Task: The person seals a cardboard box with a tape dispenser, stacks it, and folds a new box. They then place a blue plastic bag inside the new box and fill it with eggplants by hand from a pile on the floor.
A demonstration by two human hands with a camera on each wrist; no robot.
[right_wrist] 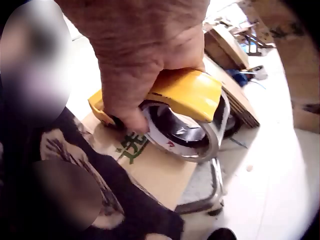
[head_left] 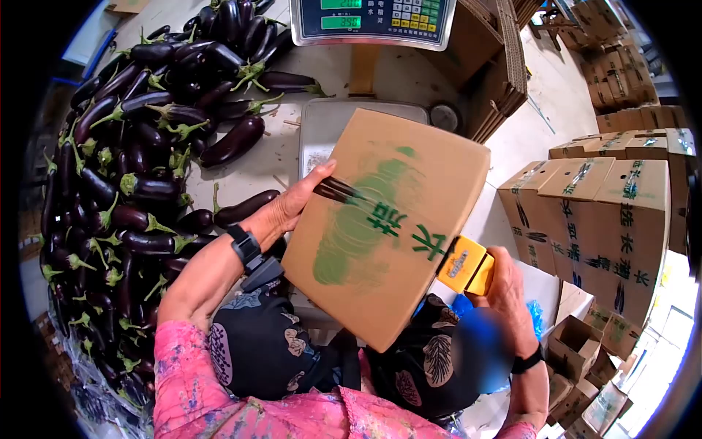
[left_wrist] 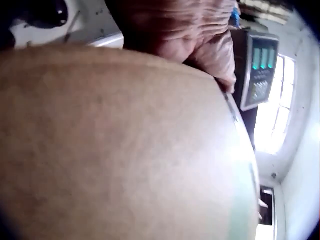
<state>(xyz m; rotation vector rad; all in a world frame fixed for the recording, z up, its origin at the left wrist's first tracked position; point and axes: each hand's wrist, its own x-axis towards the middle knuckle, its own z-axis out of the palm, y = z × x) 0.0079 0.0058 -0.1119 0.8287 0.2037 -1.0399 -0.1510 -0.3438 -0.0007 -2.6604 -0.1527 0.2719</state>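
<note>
A cardboard box [head_left: 387, 227] with green print lies tilted across the person's lap and over the front of the scale platform. At its upper left edge the left hand [head_left: 306, 194] grips it, thumb on the printed face; in the left wrist view that hand [left_wrist: 185, 35] curls over the edge. The right hand [head_left: 504, 282] holds a yellow tape dispenser [head_left: 468, 265] close against the box's lower right side. In the right wrist view, the right hand [right_wrist: 145, 55] wraps the dispenser's yellow cover [right_wrist: 187, 92], and a tape roll [right_wrist: 185, 140] shows under it.
Eggplants [head_left: 146, 183] are heaped along the left. A metal scale platform [head_left: 314, 121] sits behind the box, its display [head_left: 373, 20] above. Folded cardboard [head_left: 504, 66] stands at the back right; large printed cartons [head_left: 585, 219] and small open boxes [head_left: 574, 344] line the right.
</note>
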